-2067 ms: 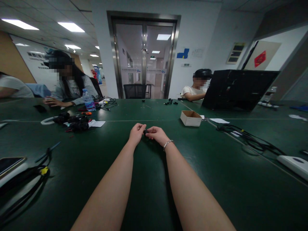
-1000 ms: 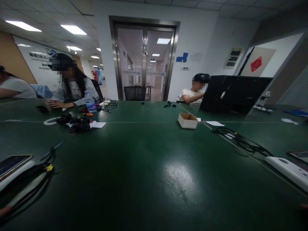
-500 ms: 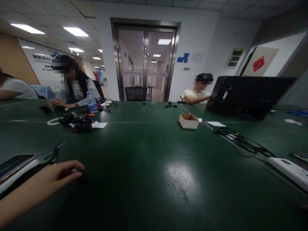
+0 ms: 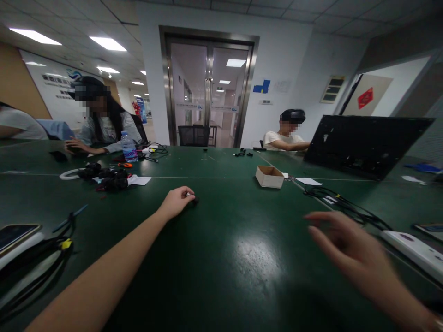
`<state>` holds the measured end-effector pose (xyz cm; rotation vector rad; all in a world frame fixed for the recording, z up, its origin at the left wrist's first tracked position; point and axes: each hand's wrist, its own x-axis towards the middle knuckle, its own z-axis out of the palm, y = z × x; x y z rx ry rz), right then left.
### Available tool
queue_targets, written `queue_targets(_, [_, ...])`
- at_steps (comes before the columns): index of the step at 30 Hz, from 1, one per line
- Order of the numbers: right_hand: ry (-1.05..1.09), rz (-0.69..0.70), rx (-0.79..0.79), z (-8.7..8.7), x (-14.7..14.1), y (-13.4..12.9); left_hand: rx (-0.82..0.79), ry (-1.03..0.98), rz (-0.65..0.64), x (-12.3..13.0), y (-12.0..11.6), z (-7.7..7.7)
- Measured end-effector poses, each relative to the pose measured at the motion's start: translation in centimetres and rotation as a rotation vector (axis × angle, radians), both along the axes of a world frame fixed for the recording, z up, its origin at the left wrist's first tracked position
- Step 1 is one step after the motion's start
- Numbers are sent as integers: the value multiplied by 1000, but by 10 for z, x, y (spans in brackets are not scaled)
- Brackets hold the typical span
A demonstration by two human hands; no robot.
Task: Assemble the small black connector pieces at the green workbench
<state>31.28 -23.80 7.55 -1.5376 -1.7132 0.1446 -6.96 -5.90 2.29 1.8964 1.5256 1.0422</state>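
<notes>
My left hand (image 4: 177, 202) is stretched forward over the green table (image 4: 214, 258), its fingers pinched on a small dark object (image 4: 195, 200). What kind of object it is cannot be made out. My right hand (image 4: 349, 246) hovers on the right side, slightly blurred, with thumb and forefinger apart and nothing between them. Beyond the hands, right of the middle, stands a small open cardboard box (image 4: 269, 178). Coiled black cables (image 4: 349, 207) lie just behind my right hand.
A white power strip (image 4: 411, 251) is at the right edge; a phone (image 4: 17, 237) and looped cable (image 4: 48, 263) at the left. Black gear (image 4: 110, 177) and a water bottle (image 4: 128, 147) stand back left. A large black screen panel (image 4: 367, 145) is back right. Co-workers sit across the table.
My left hand has moved forward and right with the small dark object. My right hand has come into view from the right. The black screen panel has tilted and shifted right.
</notes>
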Motion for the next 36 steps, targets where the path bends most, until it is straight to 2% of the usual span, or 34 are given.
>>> queue_targets(2, [306, 256, -314, -20, -54, 48, 42, -189, 18, 26, 23, -12])
queue_targets(3, [473, 298, -410, -31, -80, 73, 58, -286, 40, 38, 32, -19])
queue_targets(5, [731, 241, -426, -52, -123, 123, 69, -412, 134, 60, 44, -31])
queue_targets(7, [930, 168, -333, -65, -152, 163, 66, -431, 147, 73, 48, -40])
queue_targets(9, [985, 137, -311, -71, -169, 191, 70, -427, 66, 77, 46, -44])
queue_targets(11, [1015, 156, -347, -73, -179, 206, 79, -483, -12, 75, 43, -43])
queue_targets(16, [1088, 324, -415, -78, -182, 218, 36, -644, -27, 73, 47, -36])
queue_targets(21, [1227, 365, -404, -82, -169, 219, -88, -583, -49, 85, 52, -36])
queue_targets(31, [1305, 497, -485, -72, -166, 211, 70, -349, 51, 78, 45, -37])
queue_targets(36, [1318, 477, -482, -71, -167, 211, 33, -442, 25, 80, 47, -39])
